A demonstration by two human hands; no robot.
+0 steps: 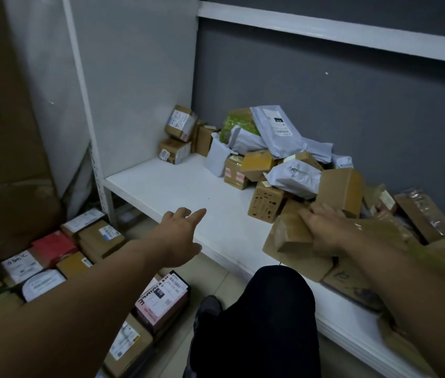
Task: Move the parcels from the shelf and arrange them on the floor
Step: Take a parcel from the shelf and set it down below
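Observation:
A heap of parcels [278, 156], brown boxes and grey mailer bags, lies on the white shelf [177, 192] against the dark back wall. My right hand [324, 230] grips a small tape-wrapped brown box [290, 236] at the shelf's front edge, over a flat cardboard parcel [297, 261]. My left hand [180, 236] reaches out over the bare left part of the shelf, fingers straight, holding nothing. Several parcels [60, 255] lie side by side on the floor at the lower left.
A large cardboard carton [0, 132] stands at the left. Two small boxes [177, 135] are stacked in the shelf's back corner. More parcels, one pink [161, 301], lie on the floor by my dark-trousered knee [265, 309]. An upper shelf rail [324, 25] runs overhead.

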